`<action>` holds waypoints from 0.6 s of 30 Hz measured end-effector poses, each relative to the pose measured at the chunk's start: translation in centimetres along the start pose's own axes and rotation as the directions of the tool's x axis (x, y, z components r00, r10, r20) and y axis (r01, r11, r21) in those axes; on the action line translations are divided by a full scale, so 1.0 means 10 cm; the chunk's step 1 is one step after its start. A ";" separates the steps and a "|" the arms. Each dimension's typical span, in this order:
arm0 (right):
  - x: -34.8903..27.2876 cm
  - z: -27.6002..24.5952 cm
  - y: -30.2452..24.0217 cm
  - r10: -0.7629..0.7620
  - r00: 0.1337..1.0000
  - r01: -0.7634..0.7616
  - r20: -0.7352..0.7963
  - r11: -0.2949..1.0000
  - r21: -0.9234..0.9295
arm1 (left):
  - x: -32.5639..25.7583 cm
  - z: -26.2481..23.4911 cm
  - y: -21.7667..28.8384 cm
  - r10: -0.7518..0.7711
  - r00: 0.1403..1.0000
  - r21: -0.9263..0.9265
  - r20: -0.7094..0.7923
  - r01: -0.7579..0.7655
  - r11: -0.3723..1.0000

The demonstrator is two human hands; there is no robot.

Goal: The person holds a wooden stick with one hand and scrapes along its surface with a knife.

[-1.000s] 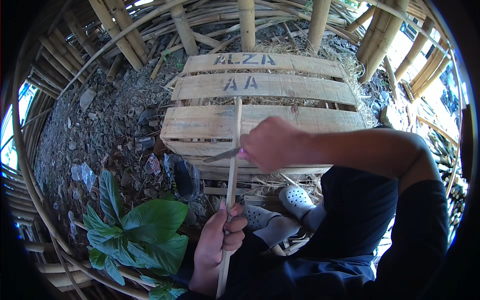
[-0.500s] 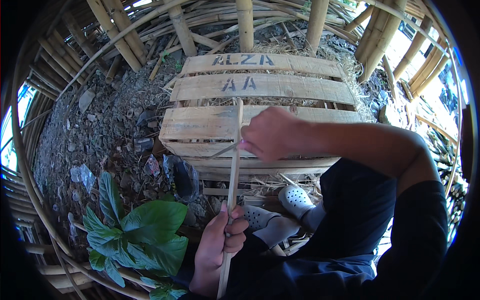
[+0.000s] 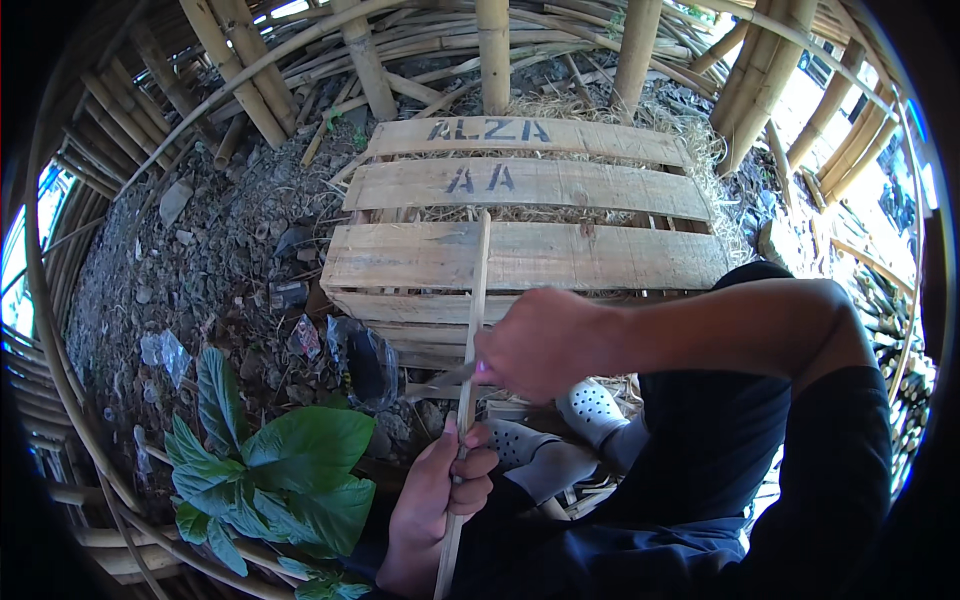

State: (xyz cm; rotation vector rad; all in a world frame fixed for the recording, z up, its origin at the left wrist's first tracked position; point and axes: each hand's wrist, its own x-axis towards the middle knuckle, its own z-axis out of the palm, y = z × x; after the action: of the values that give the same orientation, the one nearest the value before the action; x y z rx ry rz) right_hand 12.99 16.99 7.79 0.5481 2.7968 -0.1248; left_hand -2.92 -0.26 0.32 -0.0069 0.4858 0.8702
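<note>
Left hand [image 3: 440, 490]: closed around lower part of wooden strip, thumb along its near-left side, fingers wrapped over from the right.
Wooden strip [image 3: 479, 270]: long, thin, pale; runs from lower edge up past both hands, far end over crate slats; contact with crate can't tell.
Strip handling: likely light, fairly stiff, some flex toward free end; dry, not slippery; edges may splinter.
Strip hold: lower part looks best, well clear of blade; the left hand's spot fits.
Right hand [image 3: 548, 342]: fist clamped on knife, just beyond left hand, knuckles by strip.
Knife [image 3: 440, 382]: blade lies across strip, tip out to the left; handle mostly hidden, pinkish bit shows at the grip.
Knife handling: likely light, rigid, sharp; take by handle only.
Shoes [image 3: 593, 412]: pale, perforated, on person's feet; no brand readable.
Plant [image 3: 310, 450]: broad green leaves, left of left hand.
Wrapper [image 3: 305, 337]: small, colourful, on ground; print too small to read.
Crate [image 3: 600, 255]: wooden slats, beyond hands.
Lettering [image 3: 490, 130]: dark stencilled capitals on two farther slats, legible, not transcribed.
Bamboo poles [image 3: 493, 55]: upright, behind crate; no writing seen.
</note>
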 end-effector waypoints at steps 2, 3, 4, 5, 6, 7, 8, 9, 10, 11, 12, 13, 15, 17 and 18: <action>0.07 0.04 0.22 0.164 0.986 -0.164 -0.036 0.986 0.005 | -0.04 0.00 -0.02 -0.005 1.000 -0.016 -0.003 0.005 1.000; 0.14 -0.07 0.39 0.265 0.964 -0.264 0.038 0.964 -0.014 | -0.02 0.00 0.00 -0.007 1.000 -0.012 0.004 0.007 1.000; 0.13 -0.05 0.40 0.251 0.968 -0.251 -0.006 0.968 0.005 | -0.01 0.00 0.01 -0.009 1.000 -0.007 0.011 0.009 1.000; 0.10 -0.02 0.39 0.238 0.970 -0.237 -0.050 0.971 0.024 | -0.02 -0.01 0.00 -0.005 1.000 -0.008 0.011 0.005 1.000; 0.07 -0.02 0.26 0.238 0.970 -0.238 -0.052 0.971 0.019 | -0.01 -0.02 0.00 -0.010 1.000 -0.028 0.018 0.011 1.000; -0.02 -0.02 0.03 0.148 0.989 -0.147 -0.004 0.987 0.068 | 0.00 -0.02 -0.01 -0.019 0.999 -0.047 0.025 0.021 0.999; -0.05 -0.02 -0.09 0.046 0.998 -0.050 0.040 0.991 0.128 | 0.00 -0.03 -0.01 -0.018 1.000 -0.047 0.023 0.019 0.999; -0.05 -0.02 -0.08 0.049 0.998 -0.054 0.040 0.990 0.131 | -0.01 -0.03 -0.01 -0.020 0.999 -0.057 0.025 0.021 0.998; -0.04 -0.04 -0.03 0.060 0.998 -0.061 0.024 0.996 0.072 | -0.02 -0.02 -0.01 -0.022 0.999 -0.067 0.028 0.024 0.997; -0.03 -0.06 0.05 0.070 0.998 -0.070 0.008 0.997 0.012 | -0.02 -0.02 -0.02 -0.027 0.999 -0.066 0.027 0.029 0.997; 0.03 0.00 0.30 0.102 0.992 -0.106 -0.080 0.993 -0.043 | -0.02 -0.01 -0.02 -0.011 1.000 -0.091 0.025 0.013 0.996; 0.04 -0.05 0.39 0.098 0.992 -0.102 -0.080 0.994 -0.045 | -0.02 0.00 -0.02 0.006 1.000 -0.117 0.025 -0.003 0.993; 0.05 -0.12 0.50 0.327 0.945 -0.327 0.010 0.945 -0.017 | -0.01 -0.01 -0.02 0.006 0.999 -0.122 0.039 -0.001 0.992; 0.01 0.00 0.26 0.199 0.979 -0.200 -0.051 0.980 -0.015 | 0.01 -0.02 -0.02 0.009 0.999 -0.130 0.054 -0.002 0.992; -0.01 0.02 0.11 0.094 0.995 -0.093 -0.038 0.995 0.034 | -0.01 -0.03 -0.03 0.005 0.999 -0.132 0.032 -0.001 0.991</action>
State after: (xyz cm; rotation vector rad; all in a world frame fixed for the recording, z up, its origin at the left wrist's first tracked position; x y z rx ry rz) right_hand 13.60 17.92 7.58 0.6957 2.8056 -0.1411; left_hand -2.90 -0.55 0.04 -0.1128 0.3972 0.9031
